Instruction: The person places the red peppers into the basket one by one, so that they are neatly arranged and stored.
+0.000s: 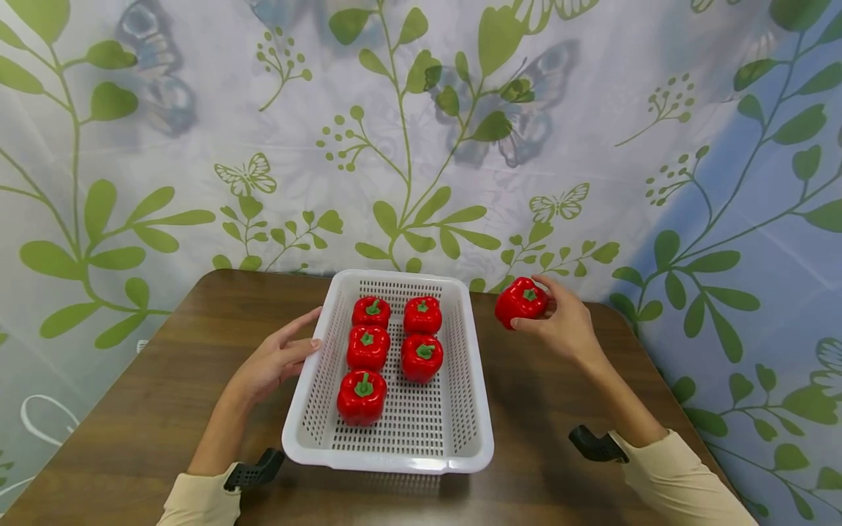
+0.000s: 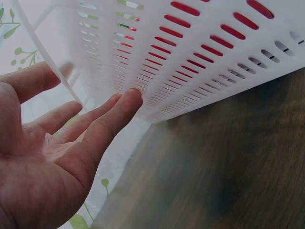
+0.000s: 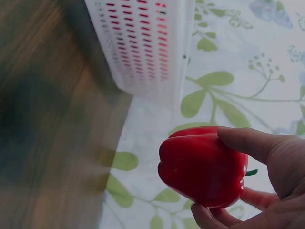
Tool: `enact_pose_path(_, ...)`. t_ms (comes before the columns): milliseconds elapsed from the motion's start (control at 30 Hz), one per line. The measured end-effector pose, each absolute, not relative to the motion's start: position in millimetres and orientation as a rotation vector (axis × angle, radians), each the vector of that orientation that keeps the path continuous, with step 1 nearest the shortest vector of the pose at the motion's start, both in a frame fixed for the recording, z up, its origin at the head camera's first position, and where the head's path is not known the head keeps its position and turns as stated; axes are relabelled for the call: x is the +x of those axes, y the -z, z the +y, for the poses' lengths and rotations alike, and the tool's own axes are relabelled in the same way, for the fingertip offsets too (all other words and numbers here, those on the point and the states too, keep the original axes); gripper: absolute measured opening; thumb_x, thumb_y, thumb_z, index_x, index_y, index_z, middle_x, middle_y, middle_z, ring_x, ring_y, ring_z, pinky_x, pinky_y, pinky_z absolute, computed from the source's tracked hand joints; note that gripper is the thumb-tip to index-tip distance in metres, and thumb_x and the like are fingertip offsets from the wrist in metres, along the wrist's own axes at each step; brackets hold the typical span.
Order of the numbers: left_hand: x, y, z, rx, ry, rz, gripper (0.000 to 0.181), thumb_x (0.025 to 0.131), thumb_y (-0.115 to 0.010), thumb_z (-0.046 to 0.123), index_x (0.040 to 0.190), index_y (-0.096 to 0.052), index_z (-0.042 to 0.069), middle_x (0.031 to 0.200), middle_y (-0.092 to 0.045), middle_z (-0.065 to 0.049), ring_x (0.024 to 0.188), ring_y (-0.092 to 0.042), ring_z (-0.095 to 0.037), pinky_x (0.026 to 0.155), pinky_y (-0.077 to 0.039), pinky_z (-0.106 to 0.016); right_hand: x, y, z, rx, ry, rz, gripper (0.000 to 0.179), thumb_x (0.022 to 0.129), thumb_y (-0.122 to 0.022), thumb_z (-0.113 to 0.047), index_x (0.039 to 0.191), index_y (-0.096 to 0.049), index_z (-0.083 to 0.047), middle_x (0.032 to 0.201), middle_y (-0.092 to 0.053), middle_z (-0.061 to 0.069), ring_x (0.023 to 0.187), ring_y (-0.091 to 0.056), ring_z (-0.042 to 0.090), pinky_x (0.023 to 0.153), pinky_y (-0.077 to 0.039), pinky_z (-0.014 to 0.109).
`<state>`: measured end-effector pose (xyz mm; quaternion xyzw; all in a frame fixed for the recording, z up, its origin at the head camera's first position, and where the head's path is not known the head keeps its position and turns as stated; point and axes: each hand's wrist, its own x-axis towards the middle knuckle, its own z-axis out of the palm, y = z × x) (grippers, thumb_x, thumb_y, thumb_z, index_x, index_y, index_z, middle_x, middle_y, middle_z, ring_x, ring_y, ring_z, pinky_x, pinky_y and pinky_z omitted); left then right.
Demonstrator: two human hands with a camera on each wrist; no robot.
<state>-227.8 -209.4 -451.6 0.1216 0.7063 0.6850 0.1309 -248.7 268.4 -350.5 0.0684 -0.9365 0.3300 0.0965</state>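
A white perforated plastic basket [image 1: 421, 464] holds several red bell peppers [image 1: 368, 347] with green stems, in two columns. To its right, my right hand [image 1: 562, 321] grips another red bell pepper [image 3: 205, 167] above the table, the thumb on one side and fingertips on the other; its green stem shows toward the palm in the right wrist view. At the basket's left side is my left hand [image 1: 272, 361], fingers extended and thumb tip over the rim. In the left wrist view, its fingertips [image 2: 133, 98] lie right at the slotted outer wall.
Basket and hands are over a dark brown wooden table [image 1: 197, 329]. Behind it hangs a pale cloth backdrop [image 1: 296, 212] printed with green leaves and butterflies. Each wrist wears a black strapped device [image 1: 255, 471].
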Motion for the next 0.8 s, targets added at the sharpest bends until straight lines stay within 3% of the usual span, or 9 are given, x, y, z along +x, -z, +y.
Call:
enact_pose_path(300, -228, 452, -209, 0.348, -1.987, 2.053, 0.071, 0.102, -0.060, 0.026, 0.163, -0.023, 0.027, 0.152, -0.049, -0.023, 0.120, -0.067, -0.035, 0.092, -0.057, -0.055, -241, 335, 253, 0.267, -0.993, -2.749, 0.078, 0.081, -0.085, -0.021, 0.146, -0.046, -0.004, 0.135, -0.059, 0.024, 0.107, -0.068, 0.040, 0.089, -0.060, 0.054)
enact_pose_path(800, -228, 451, -210, 0.341, -1.986, 2.050, 0.071, 0.102, -0.059, 0.026, 0.163, -0.022, 0.028, 0.152, -0.049, -0.023, 0.120, -0.067, -0.037, 0.091, -0.058, -0.057, -222, 314, 223, 0.408, -0.974, -2.861, 0.078, 0.078, -0.087, -0.028, 0.145, -0.049, -0.015, 0.130, -0.064, 0.014, 0.107, -0.067, 0.035, 0.084, -0.062, 0.046)
